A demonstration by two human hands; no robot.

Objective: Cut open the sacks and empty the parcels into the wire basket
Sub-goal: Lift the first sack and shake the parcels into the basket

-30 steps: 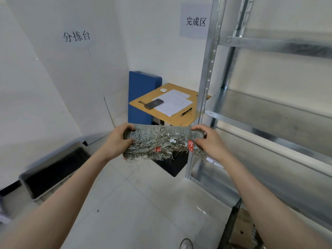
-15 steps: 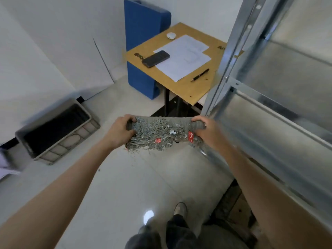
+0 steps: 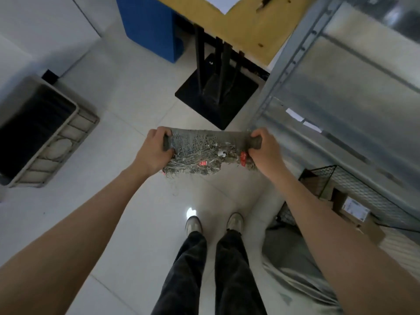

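The left hand (image 3: 151, 153) and the right hand (image 3: 264, 151) each grip one end of the folded sack (image 3: 205, 150), held up over the floor, maybe to keep it flat, while the wire basket (image 3: 361, 189) with boxes (image 3: 355, 209) sits down on the right

Item: folded woven sack (image 3: 204, 148), grey and frayed, held level between two hands over a white tiled floor (image 3: 127, 201).

Left hand (image 3: 152, 153) grips one end and right hand (image 3: 263, 151) the other, fingers curled over the top fold; small red tags sit near the right end. Below: pale shoes (image 3: 193, 223), dark trousers. To the person's right: wire basket (image 3: 354, 189) holding cardboard boxes (image 3: 354, 209), at the foot of metal shelving (image 3: 341, 87); grey sack (image 3: 291, 264) slumped just beside it. Left: grey crate (image 3: 45, 137), dark inside. Ahead: wooden table (image 3: 245, 26) on a black base, blue panel (image 3: 150, 26) alongside.
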